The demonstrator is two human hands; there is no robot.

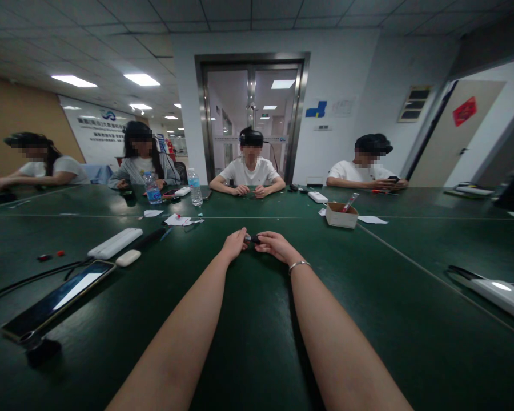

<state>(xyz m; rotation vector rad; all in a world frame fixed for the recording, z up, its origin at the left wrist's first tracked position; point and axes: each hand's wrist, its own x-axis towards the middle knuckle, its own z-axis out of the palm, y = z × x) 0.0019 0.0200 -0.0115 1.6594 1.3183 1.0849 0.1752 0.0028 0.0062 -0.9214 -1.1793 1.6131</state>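
Both my arms reach forward over the dark green table [257, 319]. Between my fingertips is a small dark object with a shiny, silvery part [252, 240]; its kind is too small to make out. My left hand [235, 244] has its fingers closed on the silvery left end. On the black right end, my right hand [276, 245] pinches with thumb and fingers. A silver bangle [298, 265] circles my right wrist. The object is held just above or on the tabletop; I cannot tell which. The fingers partly cover both its ends.
Left lie a phone [60, 299], a white power bank [115, 244] and a white earbud case [128, 258]. Farther off stand two water bottles [195, 187] and a small open box [341, 217]. A white device [497, 291] lies right. Several people sit across the table.
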